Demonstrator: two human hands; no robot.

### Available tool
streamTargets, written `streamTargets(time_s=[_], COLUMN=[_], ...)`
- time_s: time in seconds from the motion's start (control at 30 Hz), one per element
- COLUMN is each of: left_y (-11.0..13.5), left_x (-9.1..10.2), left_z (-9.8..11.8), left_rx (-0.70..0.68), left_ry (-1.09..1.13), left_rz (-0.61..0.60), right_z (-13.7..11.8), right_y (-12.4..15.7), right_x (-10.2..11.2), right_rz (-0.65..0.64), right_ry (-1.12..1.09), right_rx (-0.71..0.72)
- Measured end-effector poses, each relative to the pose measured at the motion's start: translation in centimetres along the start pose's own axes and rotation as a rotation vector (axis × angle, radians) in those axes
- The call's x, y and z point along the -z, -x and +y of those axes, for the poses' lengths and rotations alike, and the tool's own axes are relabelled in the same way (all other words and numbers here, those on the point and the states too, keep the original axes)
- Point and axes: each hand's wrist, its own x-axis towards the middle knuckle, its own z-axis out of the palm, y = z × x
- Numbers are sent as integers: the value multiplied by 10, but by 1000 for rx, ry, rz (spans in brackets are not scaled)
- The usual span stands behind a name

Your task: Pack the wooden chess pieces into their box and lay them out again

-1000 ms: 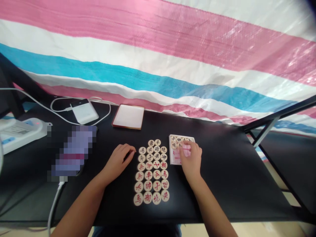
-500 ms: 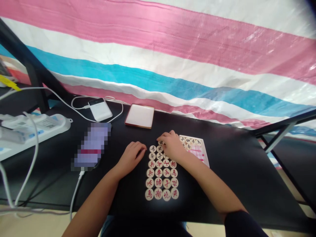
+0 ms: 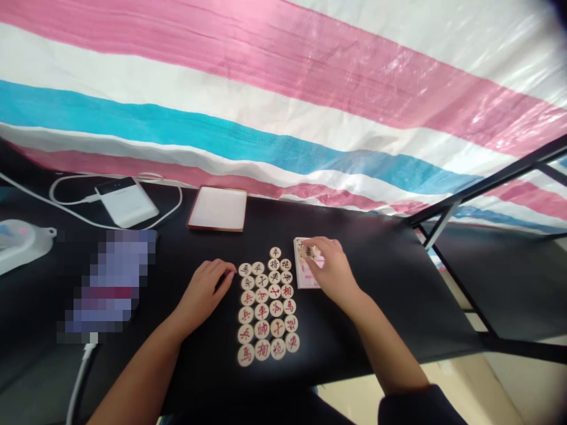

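Observation:
Round wooden xiangqi pieces lie in rows on the black table, red characters nearer me and black ones farther off. My right hand is over a small square box with a pink-and-white inside, to the right of the rows. Between its thumb and fingers is a piece with a black character, slightly blurred. The fingers hide part of the box and the pieces in it. My left hand rests on the table left of the rows, loosely curled and holding nothing, its fingertips close to the far-left piece.
A shallow square lid lies toward the back. Left of it is a white power bank with a looped cable. A pixelated phone and a white power strip are at the left. Striped plastic sheeting hangs behind the table.
My right hand has moved right, from the far end of the rows to the box, carrying a black-character piece. My left hand keeps its place beside the rows. The view has shifted right.

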Motion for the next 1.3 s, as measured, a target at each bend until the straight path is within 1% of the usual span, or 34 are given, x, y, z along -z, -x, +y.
streamTargets(time_s=[0.1,0.17,0.23,0.3,0.4,0.47,0.57,0.73,0.9,1.0,1.07,1.1,1.17,1.2,1.3], left_y=[0,0,0,0,0,0,0,0,0,0,0,1,1,2,3], left_x=[0,0,0,-1,-1,-1,-1,0,1,2,2,3,3,3,3], left_z=[-1,-1,-2,-3,-3,-3,-2,-3,0,4,5,5,6,6,6], left_rx=[2,4,7,12,17,17,16,-2,15,15,17,19,24,24,18], left_ry=[-12,-15,-14,-14,-14,-14,-17,-26,-22,-4,4,4,6,10,31], left_rz=[-10,-10,-10,-11,-15,-11,-2,-4,2,6,8,9,13,15,26], right_z=[38,54,63,65,65,64,62,58,59,47,29,17,-10,-22,-50], right_y=[18,26,31,34,38,40,41,35,32,28,22,17,5,-2,-20], right_x=[5,2,-2,-4,-7,-8,-10,-15,-18,-18,-19,-21,-29,-34,-50], right_rz=[20,13,13,52,120,103,60,100,119,187,202,175,57,0,-124], right_ry=[55,63,69,114,212,244,240,228,218,233,215,191,147,164,307], right_rx=[-126,-147,-130,-133,-200,-241,-263,-275,-254,-266,-239,-201,-102,-87,-134])
